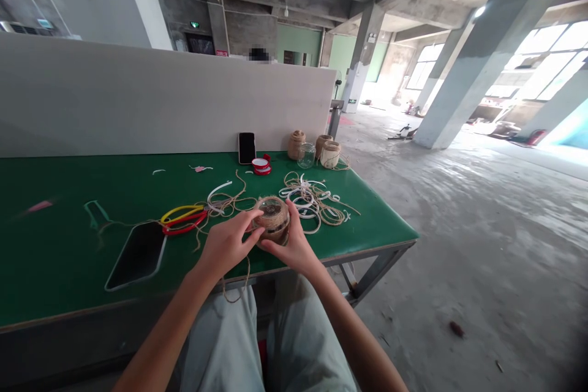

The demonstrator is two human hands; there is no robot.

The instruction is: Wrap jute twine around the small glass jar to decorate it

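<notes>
At twelve o'clock, the twine-wrapped jar (pixel 272 220) is showing rough, fibrous jute. Farther out, a small glass jar (pixel 306 155) is gleaming smooth, and a phone (pixel 247 147) is showing a glossy black face. At eleven o'clock, the scissors (pixel 184 218) are showing shiny red and yellow plastic handles. The green tabletop (pixel 55 257) is looking smooth, the concrete floor (pixel 478 257) at three o'clock rough and matt.

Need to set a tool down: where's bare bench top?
Bare green bench top lies left of the red-and-yellow scissors. A smaller patch sits right of the tangled twine. It's crowded around the twine-wrapped jar in your left hand and right hand.
</notes>
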